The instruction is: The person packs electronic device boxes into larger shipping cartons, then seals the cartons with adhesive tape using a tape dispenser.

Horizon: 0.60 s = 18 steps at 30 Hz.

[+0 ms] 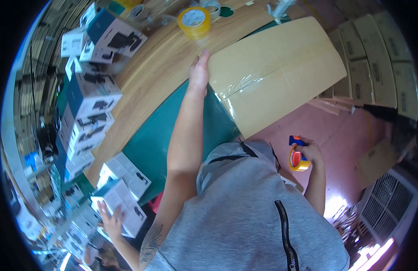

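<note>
A large brown carton (276,72) lies at the table's right side, with clear tape along its seam and folded over its near-left end. My left hand (199,76) rests against the carton's left end, fingers stretched out along it. To the right of my body, low beside the carton, my right hand (312,151) is closed round a tape dispenser (297,141), blue and orange with a yellow roll in it. Another person's hand (110,220) lies on a white product box (123,210) at the lower left.
A yellow tape roll (194,23) stands on the wooden table (148,83) beyond my left hand. Several printed product boxes (93,92) line the table's left side. Stacked cartons (365,63) stand at the right, and a grey vented unit (389,203) is at the lower right.
</note>
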### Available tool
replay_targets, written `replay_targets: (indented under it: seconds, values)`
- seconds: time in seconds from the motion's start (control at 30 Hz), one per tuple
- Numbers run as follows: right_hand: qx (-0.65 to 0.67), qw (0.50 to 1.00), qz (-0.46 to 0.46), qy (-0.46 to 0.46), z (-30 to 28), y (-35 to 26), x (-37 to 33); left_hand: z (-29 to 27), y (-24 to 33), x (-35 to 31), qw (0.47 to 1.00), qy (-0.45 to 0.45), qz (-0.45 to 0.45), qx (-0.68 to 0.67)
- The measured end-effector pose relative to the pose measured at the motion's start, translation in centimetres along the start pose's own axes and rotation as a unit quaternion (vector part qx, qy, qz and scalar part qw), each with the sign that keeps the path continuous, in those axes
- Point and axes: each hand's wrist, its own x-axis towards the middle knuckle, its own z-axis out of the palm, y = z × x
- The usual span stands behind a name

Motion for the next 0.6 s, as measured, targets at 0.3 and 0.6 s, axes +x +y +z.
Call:
replay_targets:
  seconds: [0.3, 0.6]
  values:
    - [0.075, 0.973, -0.218, 0.031, -17.3, -8.6, -6.0, 3.9, -7.4, -13.8, 0.982, 0.025, 0.185, 0.007]
    - [-0.013, 0.728, -0.686, -0.006, -18.3, -33.2, -0.6, 4.4, -8.3, -13.2, 0.974, 0.107, -0.037, -0.197]
